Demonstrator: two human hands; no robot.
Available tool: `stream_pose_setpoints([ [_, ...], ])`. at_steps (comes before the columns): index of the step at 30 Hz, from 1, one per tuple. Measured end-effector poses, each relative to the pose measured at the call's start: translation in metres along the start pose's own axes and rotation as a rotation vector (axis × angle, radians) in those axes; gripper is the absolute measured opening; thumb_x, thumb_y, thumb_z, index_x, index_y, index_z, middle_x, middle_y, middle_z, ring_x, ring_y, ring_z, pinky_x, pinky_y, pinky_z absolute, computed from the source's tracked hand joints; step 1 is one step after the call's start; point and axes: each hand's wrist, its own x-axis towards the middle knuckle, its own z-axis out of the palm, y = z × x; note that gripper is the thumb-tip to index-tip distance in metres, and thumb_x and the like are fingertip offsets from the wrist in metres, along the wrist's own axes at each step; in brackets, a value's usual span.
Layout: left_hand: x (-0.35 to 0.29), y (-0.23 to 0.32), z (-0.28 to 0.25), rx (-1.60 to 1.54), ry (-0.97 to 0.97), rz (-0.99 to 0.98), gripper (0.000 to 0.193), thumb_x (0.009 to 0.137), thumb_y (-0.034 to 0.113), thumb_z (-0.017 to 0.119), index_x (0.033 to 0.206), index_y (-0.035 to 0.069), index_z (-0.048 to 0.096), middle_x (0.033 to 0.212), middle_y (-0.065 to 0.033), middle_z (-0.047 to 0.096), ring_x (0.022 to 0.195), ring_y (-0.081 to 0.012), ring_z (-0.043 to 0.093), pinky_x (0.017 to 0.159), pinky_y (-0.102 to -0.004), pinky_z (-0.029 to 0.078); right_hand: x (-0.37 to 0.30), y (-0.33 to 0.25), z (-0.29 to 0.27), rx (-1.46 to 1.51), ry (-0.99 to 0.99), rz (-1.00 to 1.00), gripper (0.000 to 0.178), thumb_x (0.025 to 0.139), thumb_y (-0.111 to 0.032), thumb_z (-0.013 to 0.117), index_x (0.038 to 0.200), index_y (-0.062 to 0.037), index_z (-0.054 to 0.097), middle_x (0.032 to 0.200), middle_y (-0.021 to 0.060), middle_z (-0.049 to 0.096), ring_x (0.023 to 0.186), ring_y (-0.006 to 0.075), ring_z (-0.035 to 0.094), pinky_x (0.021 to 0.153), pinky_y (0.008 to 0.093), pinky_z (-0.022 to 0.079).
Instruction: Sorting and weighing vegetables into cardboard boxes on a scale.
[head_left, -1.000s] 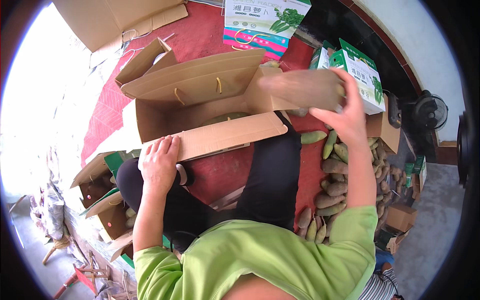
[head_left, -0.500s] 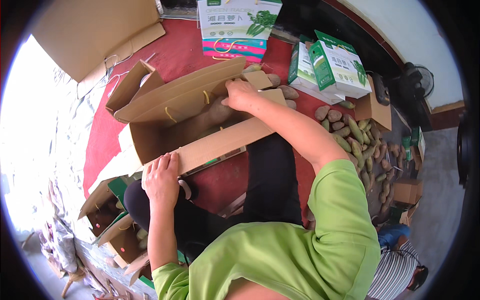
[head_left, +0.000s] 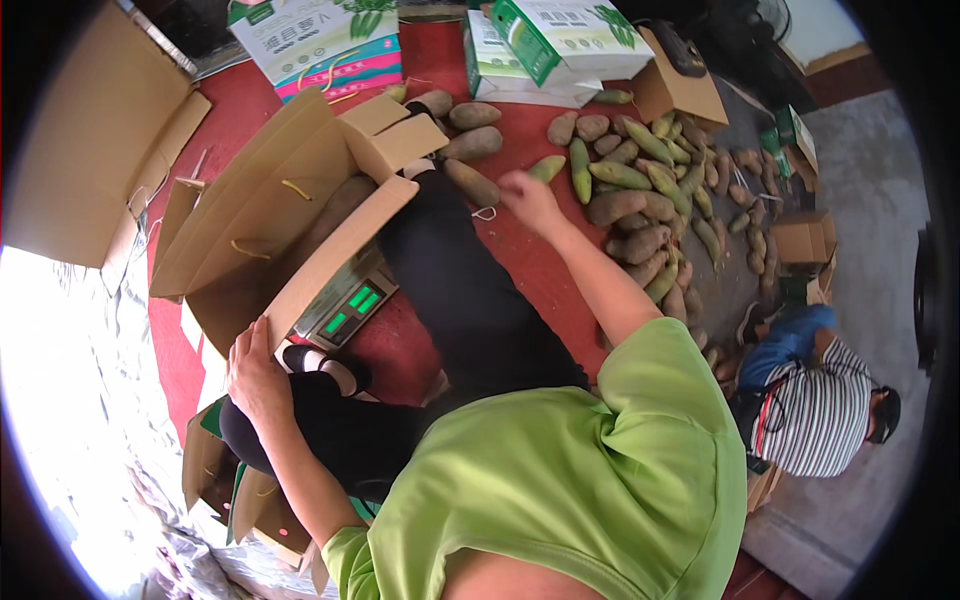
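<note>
My left hand [head_left: 255, 375] grips the near flap of an open brown cardboard box [head_left: 250, 230] with yellow string handles. The box sits on a scale [head_left: 345, 305] with green lit digits, and brown tubers [head_left: 340, 200] lie inside it. My right hand [head_left: 528, 200] is stretched out over the red mat, fingers apart and empty. It hovers beside a green tuber [head_left: 548, 168] and a brown one [head_left: 472, 183]. A big pile of brown and green tubers [head_left: 640, 200] lies just right of that hand. My black-trousered legs run between the box and the pile.
Printed white, green and pink cartons [head_left: 320, 40] [head_left: 560, 40] stand at the far edge of the mat. Flat cardboard [head_left: 80, 150] lies at the left. A person in a striped shirt [head_left: 820, 405] crouches at the right, near small brown boxes [head_left: 805, 240].
My right hand has left the box, where it had put a tuber, and swung right to the pile. My left hand stays on the box flap.
</note>
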Motion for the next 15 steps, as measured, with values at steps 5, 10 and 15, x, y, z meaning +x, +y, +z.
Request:
stream_pose_setpoints([
  [5,0.001,-0.001,0.007,0.032,-0.025,0.002,0.043,0.077,-0.004,0.053,0.116,0.012,0.062,0.110,-0.0073,0.063,0.103,-0.0266,0.058,0.087,-0.0392,0.047,-0.181,0.121,0.031,-0.741,-0.876,0.288,0.020,0.078,-0.015,0.056,0.091,-0.0105,0.071,0.092,0.0198,0.067,0.089,0.0369,0.065,0.076,0.0451,0.052],
  [10,-0.003,-0.002,0.007,0.023,-0.015,-0.004,0.047,0.075,-0.007,0.053,0.116,0.012,0.062,0.111,-0.0076,0.062,0.104,-0.0274,0.058,0.088,-0.0392,0.047,-0.275,0.123,0.036,-0.348,-0.933,0.427,0.025,0.078,-0.027,0.058,0.088,-0.0091,0.071,0.088,0.0195,0.067,0.091,0.0353,0.065,0.078,0.0445,0.051],
  [15,-0.002,0.002,0.007,-0.011,0.020,0.007,0.041,0.078,-0.004,0.051,0.114,0.012,0.063,0.108,-0.0075,0.063,0.103,-0.0273,0.059,0.088,-0.0396,0.047,-0.309,0.209,0.079,0.178,-0.655,0.654,0.032,0.080,-0.036,0.055,0.087,-0.0085,0.071,0.087,0.0210,0.066,0.090,0.0366,0.064,0.079,0.0440,0.051],
])
